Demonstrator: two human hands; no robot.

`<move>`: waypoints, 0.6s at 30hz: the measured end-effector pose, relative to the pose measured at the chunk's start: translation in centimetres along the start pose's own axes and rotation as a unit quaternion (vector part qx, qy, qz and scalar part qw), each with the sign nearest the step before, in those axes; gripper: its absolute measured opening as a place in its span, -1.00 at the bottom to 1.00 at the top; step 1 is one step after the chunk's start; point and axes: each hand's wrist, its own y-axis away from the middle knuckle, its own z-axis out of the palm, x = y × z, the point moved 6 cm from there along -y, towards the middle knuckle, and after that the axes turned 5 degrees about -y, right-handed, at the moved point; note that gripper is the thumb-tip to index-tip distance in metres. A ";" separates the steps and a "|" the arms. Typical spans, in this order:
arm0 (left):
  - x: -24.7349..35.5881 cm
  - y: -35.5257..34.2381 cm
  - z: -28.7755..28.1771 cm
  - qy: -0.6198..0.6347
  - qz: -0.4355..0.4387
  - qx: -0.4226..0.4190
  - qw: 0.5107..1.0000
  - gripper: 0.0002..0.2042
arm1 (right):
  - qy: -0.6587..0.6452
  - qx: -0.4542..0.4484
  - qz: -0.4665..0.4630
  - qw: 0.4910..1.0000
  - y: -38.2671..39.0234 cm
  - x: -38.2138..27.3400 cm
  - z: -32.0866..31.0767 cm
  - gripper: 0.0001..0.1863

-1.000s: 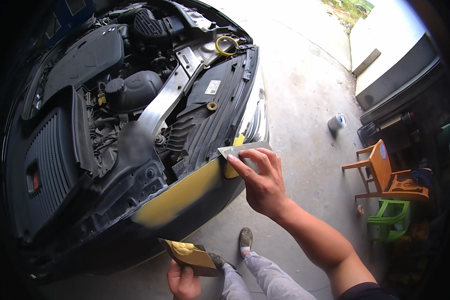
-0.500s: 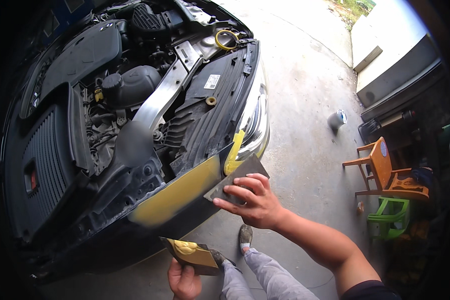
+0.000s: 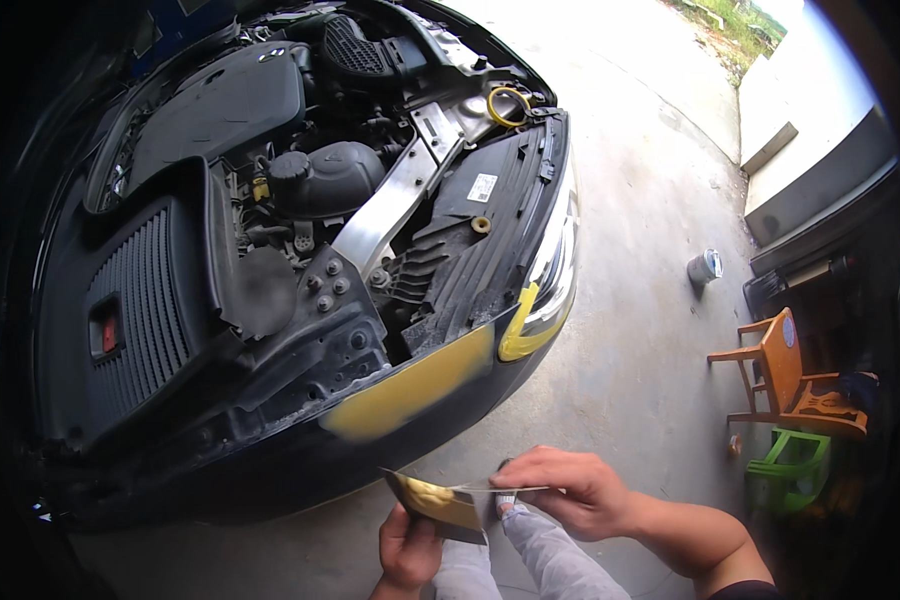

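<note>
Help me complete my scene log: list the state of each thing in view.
Left hand: closed on the paste plate
Right hand: holding the thin scraper
Paste plate: tilted, bearing yellow paste
Thin scraper: seen nearly edge-on, at the paste plate
Car panel: dark, with a yellow patch
Headlight: fitted; lit or not unclear
Yellow tape: stuck at the headlight's corner
Engine bay: uncovered

Left hand [image 3: 410,550] holds a plate [image 3: 456,514] bearing yellow putty [image 3: 428,492]; right hand [image 3: 582,494] holds a blade [image 3: 482,489], edge-on, by the plate's right corner. Beyond, a yellow patch [image 3: 412,385] coats the bumper [image 3: 450,420] along its top edge.
</note>
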 end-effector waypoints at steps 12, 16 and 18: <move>6.6 1.8 -2.3 0.188 -0.004 -0.016 0.982 -0.73 | 0.146 -0.040 0.073 0.986 -2.1 -0.3 2.6 -0.85; 11.1 2.2 -6.3 0.132 0.051 -0.004 0.990 -0.77 | 0.381 0.146 -0.110 0.906 -4.8 -5.7 2.8 -0.78; 11.6 2.6 -8.1 0.089 0.050 0.004 0.995 -0.80 | 0.508 0.124 -0.182 0.833 -6.4 -7.7 6.4 -0.72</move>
